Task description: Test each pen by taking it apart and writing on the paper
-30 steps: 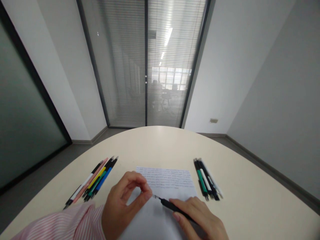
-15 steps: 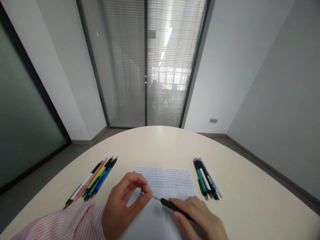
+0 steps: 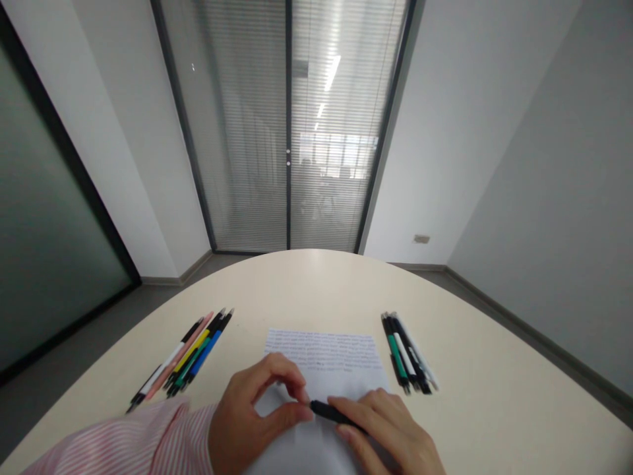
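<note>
My right hand [image 3: 388, 429] is closed round a black pen barrel [image 3: 330, 412], which points left and slightly up over the paper [image 3: 336, 382]. At its left end, my left hand [image 3: 262, 409] pinches a small thin piece, apparently the pen's refill, between thumb and forefinger. The fingertips hide most of this piece and sit right against the barrel's end. Beneath both hands lies the white sheet, with lines of handwriting across its upper part and a blank lower part.
On the left of the pale round table [image 3: 316, 284] lies a row of several pens [image 3: 185, 359], in black, white, pink, yellow, green and blue. Another group of pens [image 3: 406, 356] lies right of the paper. Glass doors with blinds [image 3: 289, 198] stand beyond.
My left hand has moved right and slightly down, up to the barrel's end. The thin metallic length that showed between fingers and barrel is now almost out of sight. My right hand has barely shifted.
</note>
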Motion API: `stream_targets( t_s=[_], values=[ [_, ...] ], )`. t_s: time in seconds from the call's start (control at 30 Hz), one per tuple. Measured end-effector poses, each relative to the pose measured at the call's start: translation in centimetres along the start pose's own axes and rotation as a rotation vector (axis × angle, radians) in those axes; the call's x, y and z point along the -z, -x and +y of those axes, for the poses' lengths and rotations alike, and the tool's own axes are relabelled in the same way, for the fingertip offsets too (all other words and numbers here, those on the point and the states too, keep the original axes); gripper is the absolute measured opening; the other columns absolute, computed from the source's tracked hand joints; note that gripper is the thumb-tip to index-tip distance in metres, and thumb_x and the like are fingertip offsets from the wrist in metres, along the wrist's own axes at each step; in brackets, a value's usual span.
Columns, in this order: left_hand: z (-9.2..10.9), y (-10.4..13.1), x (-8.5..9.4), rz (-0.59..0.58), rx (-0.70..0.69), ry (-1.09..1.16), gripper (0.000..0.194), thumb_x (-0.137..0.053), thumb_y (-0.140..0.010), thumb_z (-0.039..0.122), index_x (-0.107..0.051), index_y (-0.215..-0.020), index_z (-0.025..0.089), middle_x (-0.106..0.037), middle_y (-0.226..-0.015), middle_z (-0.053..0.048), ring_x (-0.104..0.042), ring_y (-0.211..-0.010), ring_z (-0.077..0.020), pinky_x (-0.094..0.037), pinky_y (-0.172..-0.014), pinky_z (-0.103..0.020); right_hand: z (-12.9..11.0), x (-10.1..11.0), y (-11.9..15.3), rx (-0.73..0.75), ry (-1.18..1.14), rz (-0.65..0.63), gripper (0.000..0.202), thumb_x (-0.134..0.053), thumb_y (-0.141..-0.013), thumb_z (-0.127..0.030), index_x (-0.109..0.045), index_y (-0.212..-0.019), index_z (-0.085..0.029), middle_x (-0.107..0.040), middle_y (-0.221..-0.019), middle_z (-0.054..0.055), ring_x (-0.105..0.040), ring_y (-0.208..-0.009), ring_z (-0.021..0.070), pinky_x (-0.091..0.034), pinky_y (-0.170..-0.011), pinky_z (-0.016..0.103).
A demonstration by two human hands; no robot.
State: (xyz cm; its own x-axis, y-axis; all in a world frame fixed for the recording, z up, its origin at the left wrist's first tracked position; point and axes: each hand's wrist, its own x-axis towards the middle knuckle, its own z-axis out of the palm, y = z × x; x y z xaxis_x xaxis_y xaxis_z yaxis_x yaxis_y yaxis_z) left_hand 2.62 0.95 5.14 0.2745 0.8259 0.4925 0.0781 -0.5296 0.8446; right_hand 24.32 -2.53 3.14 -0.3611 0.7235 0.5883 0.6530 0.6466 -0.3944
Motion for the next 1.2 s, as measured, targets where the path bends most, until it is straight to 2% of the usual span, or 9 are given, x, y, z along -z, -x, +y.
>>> stream_targets(
  t_s=[0.13, 0.27, 0.4, 0.5, 0.67, 0.77, 0.9, 1.03, 1.2],
  values=[
    [0.1, 0.1, 0.1, -0.055, -0.012, -0.134, 0.024, -0.078, -0.068, 0.016, -0.063, -0.085, 0.023, -0.068, -0.074, 0.004, -0.062, -0.069, -0.0145, -0.047, -0.068, -0.022, 0.2, 0.2, 0.0, 0.027, 0.019, -0.020, 0.024, -0.057, -0.089, -0.024, -0.063, -0.112, -0.027, -0.070, -0.079, 0.002, -0.065, -0.072, 0.0179, -0.052, -0.068, 0.028],
    [0.2, 0.2, 0.0, 0.024, -0.015, -0.406, 0.032, -0.059, -0.075, 0.011, -0.056, -0.104, 0.024, -0.064, -0.100, -0.004, -0.058, -0.094, -0.0227, -0.045, -0.085, -0.033, 0.3, 0.3, 0.0, -0.041, -0.018, 0.036, 0.025, -0.055, -0.091, -0.025, -0.060, -0.116, -0.026, -0.071, -0.086, 0.002, -0.066, -0.077, 0.0178, -0.053, -0.072, 0.028],
    [-0.4, 0.5, -0.1, -0.122, 0.001, -0.638, 0.047, -0.046, -0.064, 0.000, -0.054, -0.105, 0.021, -0.059, -0.104, -0.006, -0.051, -0.105, -0.0276, -0.039, -0.094, -0.045, 0.4, 0.3, 0.0, -0.066, -0.028, 0.009, 0.026, -0.056, -0.090, -0.024, -0.059, -0.116, -0.027, -0.073, -0.093, 0.001, -0.067, -0.082, 0.0174, -0.053, -0.072, 0.026],
    [-1.0, 0.5, -0.1, -0.179, 0.078, -0.652, 0.042, -0.041, -0.068, -0.001, -0.054, -0.103, 0.020, -0.059, -0.099, -0.006, -0.054, -0.099, -0.0254, -0.043, -0.091, -0.043, 0.6, 0.0, 0.2, -0.123, -0.055, 0.057, 0.024, -0.054, -0.091, -0.027, -0.060, -0.114, -0.027, -0.073, -0.095, 0.002, -0.068, -0.085, 0.0189, -0.054, -0.075, 0.028],
    [-0.9, -0.5, 0.2, -0.213, 0.197, -0.495, 0.020, -0.046, -0.078, 0.008, -0.058, -0.090, 0.019, -0.062, -0.086, -0.004, -0.060, -0.080, -0.0202, -0.048, -0.077, -0.034, 0.7, -0.2, 0.5, -0.154, -0.043, 0.053, 0.022, -0.055, -0.090, -0.029, -0.062, -0.111, -0.028, -0.073, -0.095, 0.003, -0.068, -0.085, 0.0200, -0.056, -0.074, 0.029],
    [-0.5, -1.1, 0.4, -0.134, 0.294, -0.256, 0.007, -0.056, -0.078, 0.018, -0.060, -0.083, 0.018, -0.063, -0.082, -0.003, -0.061, -0.076, -0.0177, -0.048, -0.072, -0.028, 0.7, 0.0, 0.3, -0.143, -0.017, 0.023, 0.020, -0.055, -0.090, -0.029, -0.063, -0.108, -0.027, -0.073, -0.091, 0.002, -0.069, -0.082, 0.0195, -0.056, -0.071, 0.029],
    [-0.2, -1.3, 0.3, -0.027, 0.474, 0.093, 0.019, -0.066, -0.074, 0.032, -0.055, -0.080, 0.017, -0.055, -0.060, 0.004, -0.054, -0.055, -0.0116, -0.042, -0.051, -0.020, 0.7, 0.1, 0.1, -0.119, 0.003, -0.007, 0.018, -0.056, -0.090, -0.029, -0.063, -0.106, -0.028, -0.073, -0.086, 0.001, -0.069, -0.077, 0.0187, -0.056, -0.068, 0.028],
    [-0.1, -1.2, 0.0, -0.037, 0.466, 0.270, 0.022, -0.074, -0.069, 0.027, -0.056, -0.077, 0.016, -0.060, -0.069, 0.000, -0.059, -0.067, -0.0135, -0.046, -0.060, -0.021, 0.8, 0.1, 0.1, -0.080, 0.027, -0.026, 0.019, -0.057, -0.089, -0.029, -0.062, -0.107, -0.028, -0.073, -0.088, 0.001, -0.068, -0.078, 0.0187, -0.055, -0.069, 0.028],
    [0.1, -1.0, 0.0, -0.070, 0.375, 0.296, 0.014, -0.071, -0.074, 0.021, -0.060, -0.081, 0.016, -0.062, -0.078, -0.002, -0.061, -0.078, -0.0160, -0.050, -0.071, -0.024, 0.7, 0.1, 0.1, -0.086, 0.045, -0.031, 0.020, -0.056, -0.089, -0.028, -0.063, -0.108, -0.027, -0.072, -0.085, 0.001, -0.068, -0.077, 0.0181, -0.055, -0.069, 0.028]
  ],
)
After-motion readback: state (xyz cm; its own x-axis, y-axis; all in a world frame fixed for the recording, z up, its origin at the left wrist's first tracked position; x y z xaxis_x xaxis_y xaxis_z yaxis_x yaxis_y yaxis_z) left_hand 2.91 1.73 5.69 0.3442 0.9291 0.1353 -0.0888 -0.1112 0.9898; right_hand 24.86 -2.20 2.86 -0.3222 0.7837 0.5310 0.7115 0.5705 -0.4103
